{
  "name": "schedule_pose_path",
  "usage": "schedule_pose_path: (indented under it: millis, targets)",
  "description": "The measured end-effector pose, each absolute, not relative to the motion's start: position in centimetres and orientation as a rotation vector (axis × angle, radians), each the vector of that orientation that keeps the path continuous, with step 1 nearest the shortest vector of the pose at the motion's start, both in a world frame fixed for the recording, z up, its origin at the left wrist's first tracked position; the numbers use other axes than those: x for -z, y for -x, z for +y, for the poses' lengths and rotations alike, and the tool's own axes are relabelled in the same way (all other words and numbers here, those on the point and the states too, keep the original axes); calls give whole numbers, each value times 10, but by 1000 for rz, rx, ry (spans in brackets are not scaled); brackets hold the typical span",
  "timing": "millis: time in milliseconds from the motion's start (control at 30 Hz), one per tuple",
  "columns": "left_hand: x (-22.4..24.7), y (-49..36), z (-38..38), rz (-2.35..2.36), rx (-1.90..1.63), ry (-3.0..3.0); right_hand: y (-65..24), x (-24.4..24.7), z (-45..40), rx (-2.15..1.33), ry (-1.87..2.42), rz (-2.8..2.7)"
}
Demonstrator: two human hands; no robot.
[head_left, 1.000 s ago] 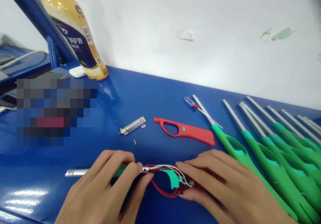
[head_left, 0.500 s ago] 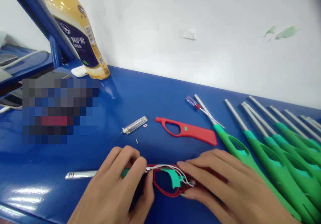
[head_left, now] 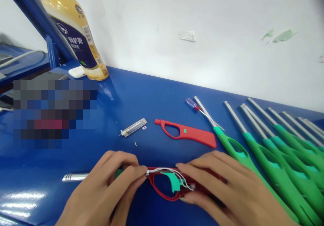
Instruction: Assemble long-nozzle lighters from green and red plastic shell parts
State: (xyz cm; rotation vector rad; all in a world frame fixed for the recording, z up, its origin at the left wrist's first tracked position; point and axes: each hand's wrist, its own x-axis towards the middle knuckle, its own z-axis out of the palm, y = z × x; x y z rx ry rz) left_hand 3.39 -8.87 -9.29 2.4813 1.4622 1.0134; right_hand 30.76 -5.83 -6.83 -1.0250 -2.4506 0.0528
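Note:
A red open lighter shell (head_left: 164, 196) lies at the bottom centre, with a green trigger (head_left: 174, 182) and white wires (head_left: 174, 172) in it. My left hand (head_left: 108, 182) pinches the end of the metal tube (head_left: 74, 177) where it meets the shell; the tube comes out on the hand's left. My right hand (head_left: 220, 182) grips the shell's handle part, which its fingers mostly cover. Behind the hands lie a loose red shell half (head_left: 197, 138), a clear fuel tank (head_left: 133, 127), a tiny white piece (head_left: 144, 128) and a small screw (head_left: 135, 144).
Several green lighters (head_left: 268, 158) with metal tubes lie side by side at the right. A purple-handled screwdriver (head_left: 192, 103) rests across one tube. A tall drink bottle (head_left: 78, 36) and a white object (head_left: 77, 72) stand at the back left, near a blurred-out patch.
My left hand has shifted slightly left, its index finger and thumb now closed together at the tube's end. The whole view has moved a little; my right hand keeps its hold.

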Motion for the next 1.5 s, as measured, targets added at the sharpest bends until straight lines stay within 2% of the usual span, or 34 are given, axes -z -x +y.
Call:
schedule_pose_path:
  millis: [200,433,767,967,1167,1500]
  targets:
    - [93,-30,-94,1574,-906,-2489,-310,75,-58,-66,1052,-2466]
    - [87,-27,-87,1410,-949,-2502,-306,72,-60,-149,1008,-2508]
    - [89,-27,-89,1405,-858,-2520,-310,67,-63,-310,1079,-2575]
    - [106,-20,-89,1303,-675,-2649,-308,65,-64,-264,1056,-2603]
    - [101,-22,-86,1254,-625,-2655,-310,67,-63,-250,1070,-2576]
    - [102,-28,-88,1293,-579,-2609,-309,66,-62,-547,1094,-2507]
